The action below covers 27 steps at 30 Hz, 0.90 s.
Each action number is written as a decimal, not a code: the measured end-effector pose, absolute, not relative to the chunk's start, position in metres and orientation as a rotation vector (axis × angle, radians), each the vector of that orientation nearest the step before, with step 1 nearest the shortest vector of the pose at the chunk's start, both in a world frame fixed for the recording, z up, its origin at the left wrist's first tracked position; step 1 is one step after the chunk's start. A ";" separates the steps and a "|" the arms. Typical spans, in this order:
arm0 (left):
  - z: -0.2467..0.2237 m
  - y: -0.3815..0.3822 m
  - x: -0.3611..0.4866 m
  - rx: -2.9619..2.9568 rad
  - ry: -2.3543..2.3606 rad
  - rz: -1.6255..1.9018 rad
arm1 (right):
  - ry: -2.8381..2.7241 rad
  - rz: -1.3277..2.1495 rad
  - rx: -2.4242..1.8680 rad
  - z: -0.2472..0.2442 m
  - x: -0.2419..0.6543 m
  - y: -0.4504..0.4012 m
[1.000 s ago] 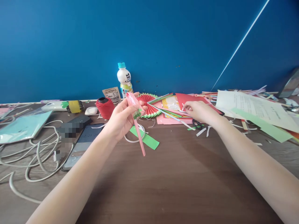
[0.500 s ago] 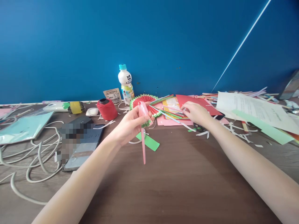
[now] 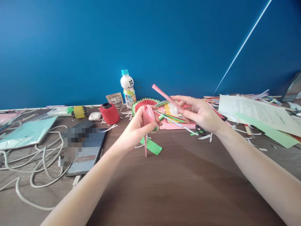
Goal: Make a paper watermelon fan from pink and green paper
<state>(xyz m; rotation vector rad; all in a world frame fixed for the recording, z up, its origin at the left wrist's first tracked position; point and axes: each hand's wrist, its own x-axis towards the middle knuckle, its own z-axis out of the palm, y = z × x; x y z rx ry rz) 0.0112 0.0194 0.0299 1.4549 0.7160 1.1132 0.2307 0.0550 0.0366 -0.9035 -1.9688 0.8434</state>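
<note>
My left hand [image 3: 137, 130] is closed on a bundle of pink strips [image 3: 148, 115], with one strip end hanging below the fingers. My right hand [image 3: 199, 113] grips a pink strip [image 3: 164, 95] whose free end points up and to the left. Behind my left hand stands a round pleated red paper fan [image 3: 144, 102] with a green edge, partly hidden. Thin green, white and blue strips [image 3: 172, 118] reach out between my hands. A green paper piece [image 3: 154, 147] lies on the table below my left hand.
A bottle [image 3: 128, 89] and a red roll [image 3: 109, 113] stand behind on the left. A phone [image 3: 88, 157] and white cables [image 3: 35, 171] lie left. Black scissors handles [image 3: 200, 130] are below my right hand. Printed paper [image 3: 256, 110] and paper strips lie at the right.
My right hand has turned and now holds a pink strip raised and angled up to the left. The pink bundle in my left hand has shifted slightly, its hanging end higher.
</note>
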 end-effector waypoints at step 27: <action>0.026 0.017 0.012 1.703 0.951 1.362 | -2.072 1.105 -0.805 0.039 0.228 0.045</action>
